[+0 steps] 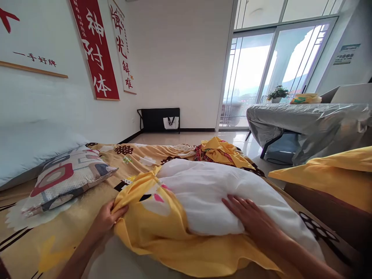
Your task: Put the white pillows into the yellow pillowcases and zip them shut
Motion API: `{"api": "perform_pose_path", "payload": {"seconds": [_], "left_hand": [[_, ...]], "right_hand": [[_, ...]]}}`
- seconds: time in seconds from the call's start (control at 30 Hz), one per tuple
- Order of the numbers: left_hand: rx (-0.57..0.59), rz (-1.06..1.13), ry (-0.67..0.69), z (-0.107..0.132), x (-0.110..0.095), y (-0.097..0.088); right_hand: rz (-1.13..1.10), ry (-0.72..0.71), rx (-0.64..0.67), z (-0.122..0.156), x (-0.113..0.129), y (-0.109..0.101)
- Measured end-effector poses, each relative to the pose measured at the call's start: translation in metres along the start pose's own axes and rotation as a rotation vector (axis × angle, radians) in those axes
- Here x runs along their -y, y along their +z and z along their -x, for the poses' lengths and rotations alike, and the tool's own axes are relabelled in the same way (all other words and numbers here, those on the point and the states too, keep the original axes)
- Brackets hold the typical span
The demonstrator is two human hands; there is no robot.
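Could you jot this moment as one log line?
left hand: grips yellow cover | right hand: flat on white pillow | white pillow: partly covered

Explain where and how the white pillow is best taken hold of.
I would take the white pillow by its bare right end, coming from the right: the yellow cloth wraps its left end, while the right part lies uncovered.

Left scroll [31,37]: bore 一手好牌
Red scroll [97,50]: showed 神附体
Far scroll [123,48]: ended in 光解难
Wall notice [347,54]: was unreadable
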State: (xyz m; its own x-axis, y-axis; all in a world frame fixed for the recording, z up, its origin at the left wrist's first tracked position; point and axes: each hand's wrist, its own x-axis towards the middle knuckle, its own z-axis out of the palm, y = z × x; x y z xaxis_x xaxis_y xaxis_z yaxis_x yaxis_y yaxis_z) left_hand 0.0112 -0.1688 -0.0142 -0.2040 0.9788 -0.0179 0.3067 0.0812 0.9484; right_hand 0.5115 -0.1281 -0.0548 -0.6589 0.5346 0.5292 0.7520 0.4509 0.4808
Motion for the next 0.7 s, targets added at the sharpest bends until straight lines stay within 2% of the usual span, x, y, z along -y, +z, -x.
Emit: {"api": "perform_pose_path", "payload": {"seconds": [0.07, 0.13, 0.2, 0.23, 0.27, 0.33, 0.4, 0.43, 0.47, 0.53, 0.6, 0.7], "left_hand": [[-0.011, -0.192, 0.035, 0.002, 0.019, -0.016], [-0.202, -0.494, 0.110, 0.011, 0.037, -0.019], [-0.421, -0.785, 0.326, 0.028, 0.042, -0.008], [-0.449, -0.884, 0.487, 0.039, 0.038, 0.002], [-0.400, -0.947, 0.673, 0.050, 0.029, 0.015], [-0.154, -1.010, 1.014, 0.070, 0.003, 0.046], [0.112, -1.070, 1.262, 0.080, -0.023, 0.080], [0.159, -1.088, 1.327, 0.081, -0.032, 0.095], [0.183, -1.103, 1.361, 0.079, -0.038, 0.110], [0.185, -1.150, 1.324, 0.069, -0.040, 0.132], [0.201, -1.215, 1.212, 0.058, -0.035, 0.144], [0.290, -1.327, 1.011, 0.053, -0.028, 0.152]], "right_hand": [[-0.095, 0.080, 0.040, 0.006, 0.027, -0.015], [-0.178, 0.077, -0.021, 0.003, 0.052, -0.041], [-0.299, -0.055, -0.077, -0.009, 0.072, -0.070], [-0.373, -0.142, -0.071, -0.016, 0.082, -0.081], [-0.444, -0.215, -0.049, -0.023, 0.091, -0.090], [-0.508, -0.269, -0.061, -0.036, 0.107, -0.095], [-0.421, -0.232, -0.182, -0.044, 0.118, -0.087], [-0.343, -0.207, -0.241, -0.046, 0.120, -0.080], [-0.262, -0.196, -0.266, -0.047, 0.120, -0.071], [-0.136, -0.191, -0.232, -0.048, 0.114, -0.054], [-0.093, -0.216, -0.173, -0.052, 0.101, -0.038], [-0.227, -0.294, -0.069, -0.072, 0.080, -0.023]]}}
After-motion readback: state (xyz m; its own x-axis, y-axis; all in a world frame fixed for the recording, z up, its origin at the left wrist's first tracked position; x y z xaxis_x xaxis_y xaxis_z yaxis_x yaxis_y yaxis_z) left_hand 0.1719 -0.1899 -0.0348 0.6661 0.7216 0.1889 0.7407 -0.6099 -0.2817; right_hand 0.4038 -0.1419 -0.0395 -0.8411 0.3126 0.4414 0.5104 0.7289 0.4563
